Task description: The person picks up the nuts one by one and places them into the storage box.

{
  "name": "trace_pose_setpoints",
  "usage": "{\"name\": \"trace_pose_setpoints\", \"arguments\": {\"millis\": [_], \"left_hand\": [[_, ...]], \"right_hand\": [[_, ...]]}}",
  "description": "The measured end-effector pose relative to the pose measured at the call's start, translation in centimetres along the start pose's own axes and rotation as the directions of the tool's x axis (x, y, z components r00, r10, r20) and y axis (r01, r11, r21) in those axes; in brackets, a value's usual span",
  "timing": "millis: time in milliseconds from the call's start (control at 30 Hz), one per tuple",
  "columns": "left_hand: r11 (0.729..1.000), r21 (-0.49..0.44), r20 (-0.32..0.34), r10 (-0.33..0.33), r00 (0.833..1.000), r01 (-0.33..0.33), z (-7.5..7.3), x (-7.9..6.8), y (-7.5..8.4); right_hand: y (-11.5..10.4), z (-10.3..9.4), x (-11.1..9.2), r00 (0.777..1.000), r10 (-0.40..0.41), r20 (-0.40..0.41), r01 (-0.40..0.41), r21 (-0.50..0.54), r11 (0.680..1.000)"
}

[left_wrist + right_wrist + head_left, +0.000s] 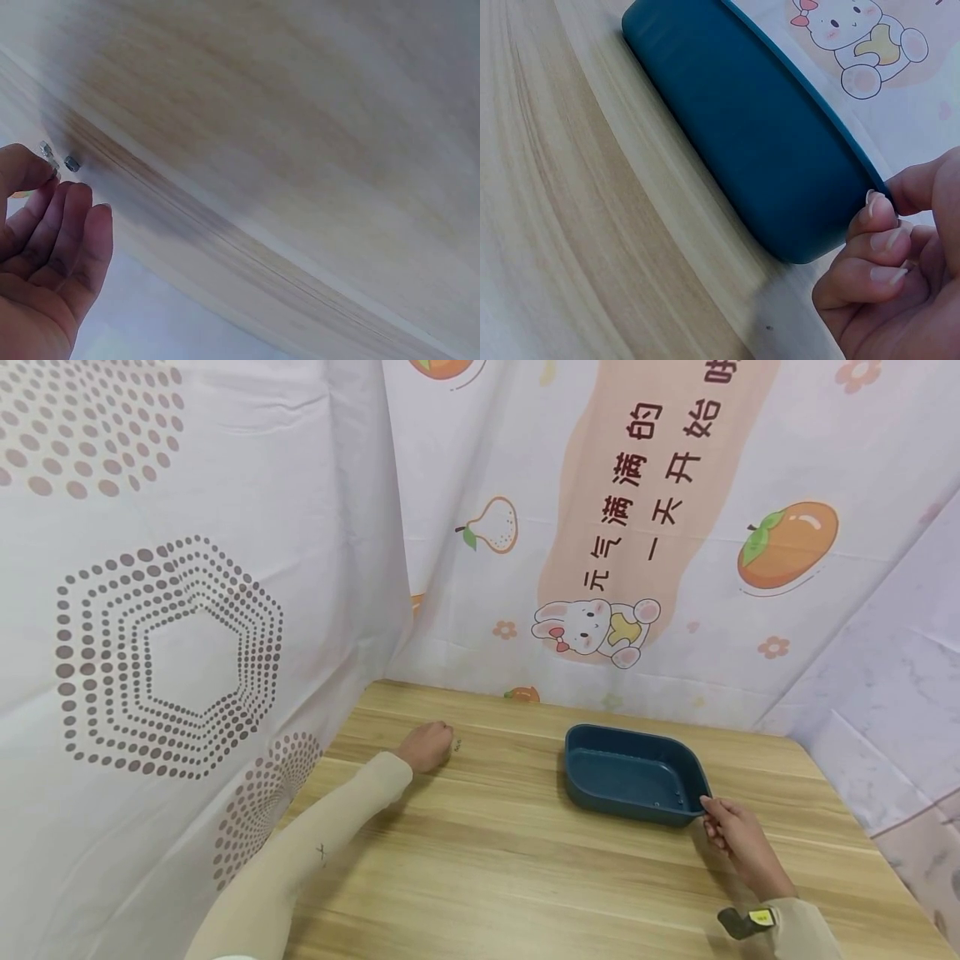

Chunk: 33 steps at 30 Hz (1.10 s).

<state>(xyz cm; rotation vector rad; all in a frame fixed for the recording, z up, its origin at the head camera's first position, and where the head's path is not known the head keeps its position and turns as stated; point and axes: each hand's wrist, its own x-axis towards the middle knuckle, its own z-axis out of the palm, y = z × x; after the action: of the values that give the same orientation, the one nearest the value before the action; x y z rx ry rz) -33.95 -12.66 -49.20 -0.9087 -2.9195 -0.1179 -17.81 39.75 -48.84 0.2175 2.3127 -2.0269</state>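
Note:
In the head view, my left hand [427, 746] is low over the far left of the wooden table, beside a few small metal nuts [457, 745]. In the left wrist view, the thumb and index finger of that hand [49, 255] pinch a small shiny piece like a nut, partly hidden by the fingertips. A loose nut [72, 163] lies just past them. On the right, my right hand [738, 843] grips the near right corner of a dark blue plastic bin [622, 814], thumb over its rim. Several tiny metal pieces [657, 804] lie inside the bin.
The wood-grain table [480, 877] is bounded at the back by a printed cloth [480, 635] and on the left by a dotted cloth [315, 568]. A black wrist-worn device [738, 924] with a yellow label is at the right sleeve.

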Motion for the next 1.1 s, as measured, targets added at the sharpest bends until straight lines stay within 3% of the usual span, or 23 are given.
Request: {"name": "trace_pose_setpoints", "arguments": {"millis": [333,767,1100], "left_hand": [[0.996,-0.074,-0.078,0.050,0.996,-0.056,0.1,0.0,-0.3],[0.996,-0.071,-0.086,0.047,0.995,-0.053,-0.3,0.5,1.0],[0.989,-0.111,-0.184,0.079,0.980,-0.101,-0.6,1.0,1.7]], "right_hand": [[0.1,-0.1,0.1,1.000,0.004,-0.001,-0.004,-0.013,1.000],[0.2,-0.2,0.2,1.000,0.005,0.004,-0.005,-0.048,0.999],[0.2,-0.2,0.2,1.000,0.010,0.004,-0.010,-0.043,0.999]]}}
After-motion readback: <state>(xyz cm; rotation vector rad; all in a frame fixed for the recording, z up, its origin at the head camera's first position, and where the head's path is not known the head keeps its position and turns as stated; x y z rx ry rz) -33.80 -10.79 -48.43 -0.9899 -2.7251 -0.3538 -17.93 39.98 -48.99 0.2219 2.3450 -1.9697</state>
